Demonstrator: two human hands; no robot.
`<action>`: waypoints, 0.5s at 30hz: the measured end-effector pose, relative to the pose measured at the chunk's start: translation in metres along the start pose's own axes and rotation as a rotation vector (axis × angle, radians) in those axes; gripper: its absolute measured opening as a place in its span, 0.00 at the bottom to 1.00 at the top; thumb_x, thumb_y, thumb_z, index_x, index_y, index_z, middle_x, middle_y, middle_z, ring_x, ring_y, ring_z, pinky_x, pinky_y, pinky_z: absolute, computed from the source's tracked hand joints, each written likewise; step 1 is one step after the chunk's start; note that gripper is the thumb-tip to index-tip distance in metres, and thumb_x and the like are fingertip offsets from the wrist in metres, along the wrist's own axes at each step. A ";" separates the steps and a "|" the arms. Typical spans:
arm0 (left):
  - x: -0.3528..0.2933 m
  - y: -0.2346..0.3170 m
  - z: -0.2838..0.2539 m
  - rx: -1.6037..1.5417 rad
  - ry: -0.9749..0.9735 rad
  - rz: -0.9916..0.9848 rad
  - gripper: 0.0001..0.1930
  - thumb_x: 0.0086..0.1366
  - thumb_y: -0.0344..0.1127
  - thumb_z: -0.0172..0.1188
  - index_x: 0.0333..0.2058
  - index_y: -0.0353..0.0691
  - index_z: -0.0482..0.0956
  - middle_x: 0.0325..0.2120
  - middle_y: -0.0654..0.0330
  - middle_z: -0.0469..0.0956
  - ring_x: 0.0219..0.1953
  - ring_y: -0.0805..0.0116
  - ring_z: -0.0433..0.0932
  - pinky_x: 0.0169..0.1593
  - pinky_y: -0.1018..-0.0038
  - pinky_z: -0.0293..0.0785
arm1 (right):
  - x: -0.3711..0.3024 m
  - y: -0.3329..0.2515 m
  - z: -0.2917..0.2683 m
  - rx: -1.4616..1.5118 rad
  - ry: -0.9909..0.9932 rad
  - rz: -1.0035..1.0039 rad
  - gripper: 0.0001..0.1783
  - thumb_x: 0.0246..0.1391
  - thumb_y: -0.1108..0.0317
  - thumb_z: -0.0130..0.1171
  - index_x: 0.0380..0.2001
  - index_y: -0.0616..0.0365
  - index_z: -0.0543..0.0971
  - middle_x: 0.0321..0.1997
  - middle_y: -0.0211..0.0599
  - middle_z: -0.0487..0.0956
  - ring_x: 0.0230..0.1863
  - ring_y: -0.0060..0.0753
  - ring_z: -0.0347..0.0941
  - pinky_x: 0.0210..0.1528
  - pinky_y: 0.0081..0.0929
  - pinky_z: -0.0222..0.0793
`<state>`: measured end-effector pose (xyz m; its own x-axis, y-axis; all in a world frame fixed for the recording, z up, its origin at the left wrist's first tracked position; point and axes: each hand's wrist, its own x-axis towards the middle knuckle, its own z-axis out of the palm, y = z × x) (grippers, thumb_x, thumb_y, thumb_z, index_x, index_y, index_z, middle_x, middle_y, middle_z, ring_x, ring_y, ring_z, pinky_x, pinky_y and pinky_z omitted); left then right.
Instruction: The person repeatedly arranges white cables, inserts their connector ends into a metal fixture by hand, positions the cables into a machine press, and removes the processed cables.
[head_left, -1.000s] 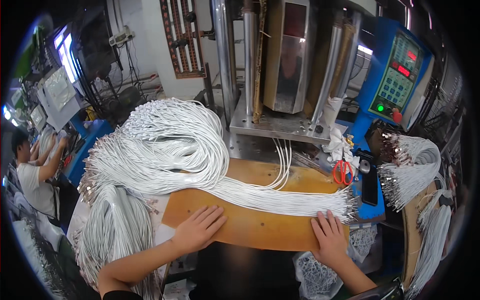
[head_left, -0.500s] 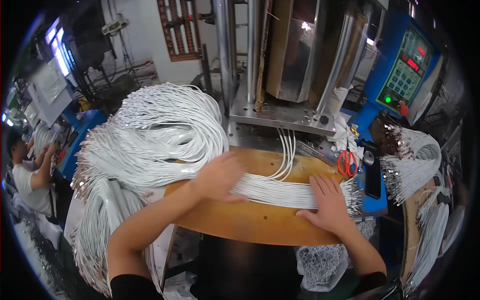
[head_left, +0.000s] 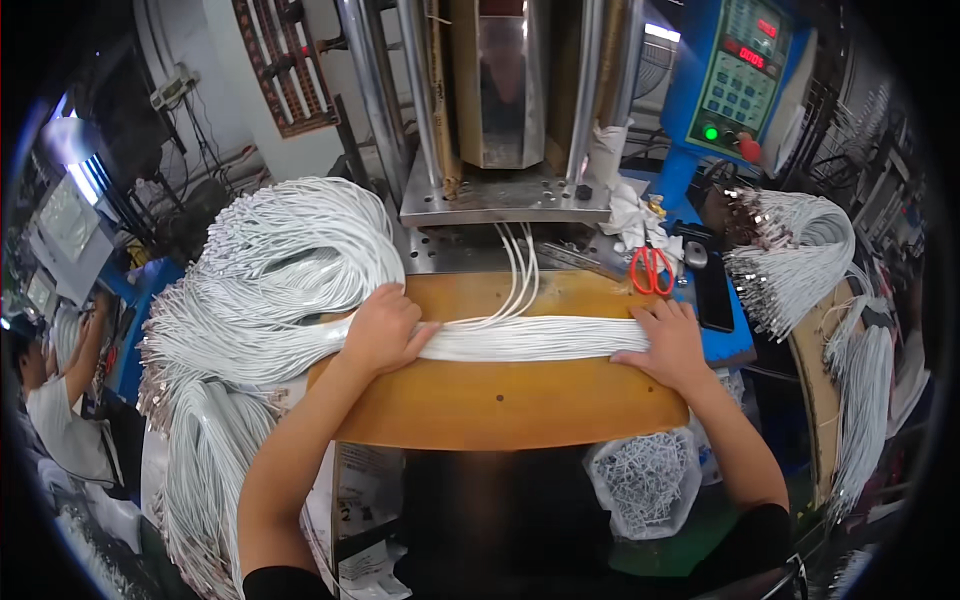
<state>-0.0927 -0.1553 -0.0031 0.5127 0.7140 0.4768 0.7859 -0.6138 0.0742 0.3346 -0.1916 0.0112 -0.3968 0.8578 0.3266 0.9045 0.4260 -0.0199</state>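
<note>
A flat band of white cables (head_left: 530, 341) lies across a brown board (head_left: 560, 405). My left hand (head_left: 383, 330) is closed over the band's left part, fingers curled round it and thumb along the cables. Toward the right end, my right hand (head_left: 672, 345) wraps over the same band, its thumb on the near side; the cable ends beneath it are hidden. A few cables (head_left: 526, 270) curve away from the band and run back under the metal plate (head_left: 505, 205) of a press. Beyond my left hand is a large heap of white cables (head_left: 300, 240).
Red-handled scissors (head_left: 652, 272) and a black phone (head_left: 713, 295) lie right of the board. A blue control box (head_left: 735, 80) stands behind them. More cable bundles (head_left: 800, 240) hang at far right. Below is a bag of small white pieces (head_left: 645, 480). Someone (head_left: 70, 420) works at far left.
My left hand, blurred and raised with fingers apart before, has closed on the cables. My right hand now curls round the band instead of lying flat. The view has shifted.
</note>
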 end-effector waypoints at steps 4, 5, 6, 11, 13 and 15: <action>0.005 0.044 -0.007 -0.023 -0.003 -0.021 0.16 0.57 0.43 0.64 0.29 0.33 0.78 0.31 0.44 0.78 0.41 0.44 0.76 0.52 0.56 0.71 | -0.001 0.005 -0.002 0.011 -0.006 -0.079 0.43 0.38 0.37 0.68 0.49 0.62 0.77 0.42 0.43 0.77 0.50 0.47 0.71 0.57 0.44 0.61; 0.013 0.063 -0.003 -0.060 0.106 -0.019 0.16 0.58 0.44 0.64 0.32 0.33 0.78 0.33 0.45 0.78 0.43 0.45 0.76 0.52 0.57 0.71 | 0.002 0.001 -0.004 0.013 0.007 -0.120 0.43 0.38 0.37 0.68 0.49 0.62 0.77 0.41 0.43 0.77 0.49 0.47 0.71 0.56 0.44 0.61; 0.023 0.081 0.002 -0.100 0.214 -0.017 0.18 0.59 0.45 0.64 0.35 0.33 0.79 0.36 0.45 0.78 0.45 0.45 0.75 0.51 0.58 0.70 | 0.009 -0.013 -0.004 0.127 0.031 -0.156 0.41 0.39 0.39 0.69 0.48 0.62 0.77 0.42 0.44 0.77 0.49 0.48 0.71 0.55 0.44 0.62; 0.062 0.160 0.034 -0.345 0.091 0.069 0.26 0.58 0.48 0.65 0.46 0.31 0.74 0.43 0.44 0.77 0.48 0.45 0.75 0.54 0.56 0.70 | 0.030 -0.080 0.035 0.288 0.139 -0.257 0.30 0.46 0.49 0.66 0.45 0.62 0.77 0.41 0.46 0.77 0.48 0.51 0.72 0.51 0.44 0.66; 0.059 0.167 0.038 -0.402 0.030 0.049 0.28 0.59 0.49 0.65 0.47 0.31 0.73 0.43 0.44 0.77 0.48 0.45 0.75 0.54 0.56 0.69 | 0.021 -0.068 0.036 0.204 0.163 -0.297 0.26 0.48 0.52 0.64 0.44 0.61 0.78 0.40 0.47 0.77 0.46 0.52 0.72 0.49 0.44 0.67; 0.043 0.138 0.032 -0.299 -0.154 -0.045 0.31 0.59 0.53 0.63 0.51 0.31 0.72 0.45 0.44 0.77 0.49 0.45 0.75 0.55 0.56 0.69 | 0.006 -0.032 0.031 0.195 0.200 -0.171 0.23 0.51 0.53 0.62 0.43 0.60 0.78 0.39 0.45 0.77 0.45 0.50 0.73 0.48 0.43 0.67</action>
<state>0.0490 -0.1991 -0.0006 0.5440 0.7708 0.3315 0.6840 -0.6362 0.3568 0.2980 -0.1912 -0.0152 -0.4844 0.7035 0.5201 0.7725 0.6230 -0.1231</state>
